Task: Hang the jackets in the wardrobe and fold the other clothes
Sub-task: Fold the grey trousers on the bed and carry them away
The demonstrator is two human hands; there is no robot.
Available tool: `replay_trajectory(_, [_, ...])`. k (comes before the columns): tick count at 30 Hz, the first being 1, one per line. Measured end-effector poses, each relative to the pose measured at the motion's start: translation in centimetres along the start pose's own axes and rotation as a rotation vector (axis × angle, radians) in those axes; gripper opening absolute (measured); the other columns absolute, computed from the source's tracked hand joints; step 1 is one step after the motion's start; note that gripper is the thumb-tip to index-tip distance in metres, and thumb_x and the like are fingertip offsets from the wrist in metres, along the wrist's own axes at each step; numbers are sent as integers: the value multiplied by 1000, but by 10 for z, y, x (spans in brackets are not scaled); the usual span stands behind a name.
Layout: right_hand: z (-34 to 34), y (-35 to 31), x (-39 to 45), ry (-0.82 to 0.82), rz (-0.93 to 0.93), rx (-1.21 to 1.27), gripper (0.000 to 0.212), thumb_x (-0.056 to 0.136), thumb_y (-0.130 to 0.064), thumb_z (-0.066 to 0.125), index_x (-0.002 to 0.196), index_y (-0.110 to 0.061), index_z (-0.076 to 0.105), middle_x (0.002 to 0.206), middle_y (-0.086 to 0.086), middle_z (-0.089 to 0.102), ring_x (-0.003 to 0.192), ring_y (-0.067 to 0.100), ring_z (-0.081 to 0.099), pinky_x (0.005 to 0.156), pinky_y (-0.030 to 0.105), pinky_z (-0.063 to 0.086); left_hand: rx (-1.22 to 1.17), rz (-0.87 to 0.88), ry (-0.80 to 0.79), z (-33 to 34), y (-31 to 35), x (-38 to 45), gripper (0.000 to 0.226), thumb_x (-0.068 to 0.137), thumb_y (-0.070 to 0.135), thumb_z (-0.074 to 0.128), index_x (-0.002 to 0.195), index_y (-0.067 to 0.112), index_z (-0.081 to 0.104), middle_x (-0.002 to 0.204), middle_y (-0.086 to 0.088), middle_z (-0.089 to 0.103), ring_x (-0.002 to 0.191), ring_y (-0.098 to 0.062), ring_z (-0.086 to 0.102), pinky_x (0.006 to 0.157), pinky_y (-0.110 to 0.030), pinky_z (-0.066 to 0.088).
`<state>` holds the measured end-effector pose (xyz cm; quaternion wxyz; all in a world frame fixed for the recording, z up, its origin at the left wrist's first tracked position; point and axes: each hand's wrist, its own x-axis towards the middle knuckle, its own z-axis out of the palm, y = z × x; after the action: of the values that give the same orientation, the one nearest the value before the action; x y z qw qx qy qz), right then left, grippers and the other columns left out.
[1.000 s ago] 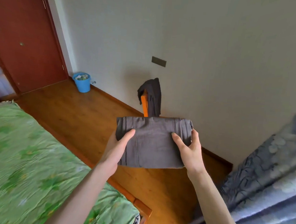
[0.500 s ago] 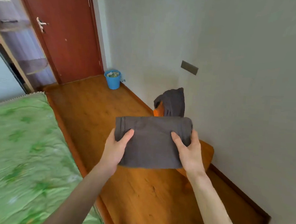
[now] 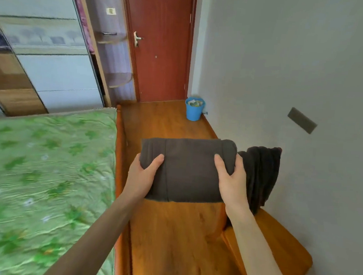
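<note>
- Both hands carry the load in the head view: the left hand (image 3: 144,175) grips the near-left corner of a folded dark grey garment (image 3: 187,170), thumb on top and fingers tucked out of sight beneath, while the right hand (image 3: 232,179) clamps the near-right end the same way.
- Held level in the air between the two hands, the folded dark grey garment hangs above the wooden floor (image 3: 165,233), beside the green bed (image 3: 44,181) and apart from it.
- Soft, light cloth by the look of it; the fold would likely slump or open if taken by one edge, so a hold at both ends, or a flat palm under the middle, seems the safe way.
- Just behind the right hand, another dark garment (image 3: 261,175) is draped over an orange wooden seat (image 3: 276,247) against the wall.
- Farther off stand a wardrobe with sliding doors (image 3: 52,68), a red door (image 3: 161,45) and a blue bucket (image 3: 193,109).
</note>
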<state>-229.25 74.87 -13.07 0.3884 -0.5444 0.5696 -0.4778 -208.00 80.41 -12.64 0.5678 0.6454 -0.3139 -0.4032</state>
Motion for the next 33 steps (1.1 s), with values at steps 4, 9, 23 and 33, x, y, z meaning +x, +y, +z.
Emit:
replay_trajectory(4, [45, -10, 53, -129, 1, 84, 60, 99, -55, 60, 152, -36, 41, 141, -14, 54, 127, 11, 55, 100, 30, 52, -20, -1, 109, -13, 5, 49, 51, 91, 49, 76, 134, 28, 60, 122, 5, 72, 109, -17, 71, 95, -44, 60])
replay_trajectory(9, [109, -29, 130, -183, -20, 97, 61, 100, -51, 59, 154, -36, 37, 134, -18, 48, 119, 7, 51, 92, 26, 50, -53, 30, 176, -22, 25, 134, 48, 93, 46, 75, 135, 25, 60, 119, 6, 72, 106, -16, 72, 88, -39, 61])
replay_trajectory(23, [276, -71, 337, -206, -10, 113, 63, 100, -48, 59, 156, -34, 36, 154, -4, 49, 136, 24, 52, 105, 42, 51, -101, 55, 246, -45, 85, 376, 52, 94, 44, 74, 139, 24, 58, 121, 6, 72, 107, -15, 71, 87, -36, 61])
replay_trajectory(33, [400, -75, 487, -271, -5, 126, 61, 100, -49, 58, 155, -34, 37, 153, -5, 49, 137, 23, 52, 107, 43, 50, -103, 31, 242, -60, 103, 549, 52, 98, 47, 68, 144, 30, 49, 126, 7, 67, 111, -14, 68, 84, -31, 58])
